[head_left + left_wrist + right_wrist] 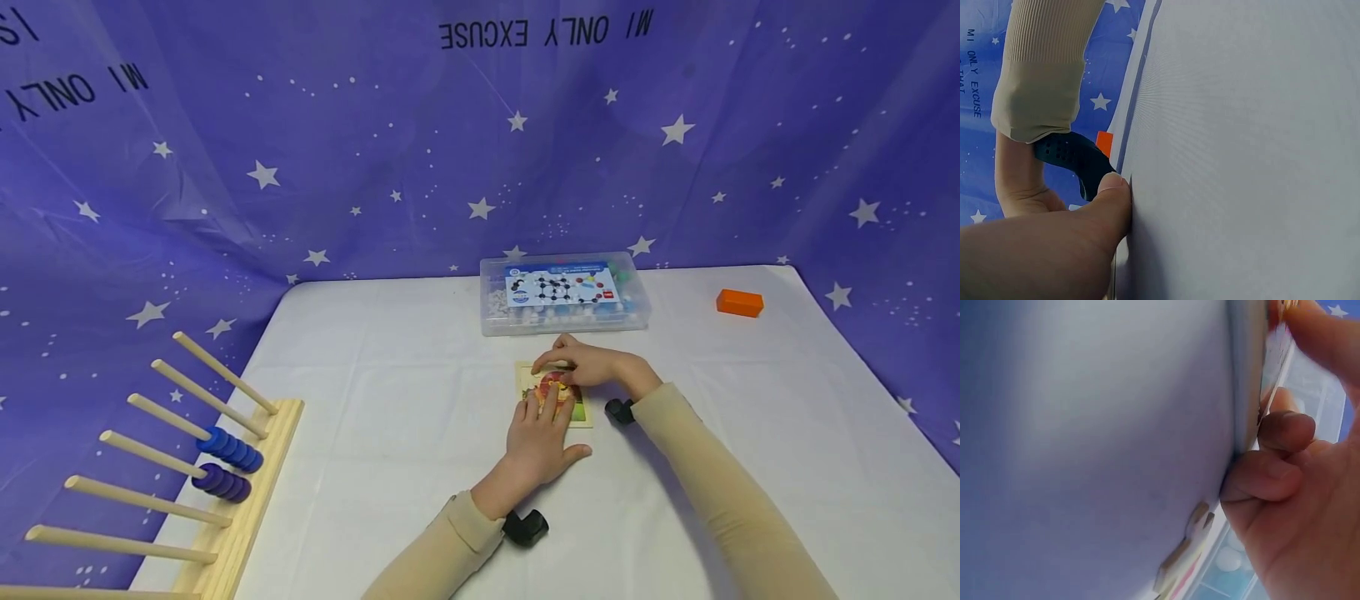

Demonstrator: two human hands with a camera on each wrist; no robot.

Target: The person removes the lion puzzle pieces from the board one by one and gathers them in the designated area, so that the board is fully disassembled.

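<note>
- Picture board (550, 377), jigsaw type: flat on the worktop (405, 417), directly beneath the fingers of both hands. Edges lie roughly square to the person; the hands cover too much to say which side is longer.
- Left hand (537, 446): comes in over the near edge. Fingers straight and slightly spread, tips on the middle of the board; no grip seen. Thumb points off to the right, short of the near edge, over bare cloth.
- Right hand (595, 364): comes in across the far right part. Fingers bent, index arched over the far side, thumb tip on the face just beyond the left fingertips. Pinching a piece or only pressing: cannot tell.
- Right wrist view: two curled fingers sit against the board's edge. A loose-looking jigsaw piece (1186, 553) lies just beside them, apart from the board; hidden in the head view.
- Key relation, judged: the right fingers are nearer the far edge and that piece; the left are better placed to steady the board from the near side.
- Clear plastic box (561, 286): just beyond the right fingers.
- Orange block (739, 303): well apart, right of and beyond both hands' fingers.
</note>
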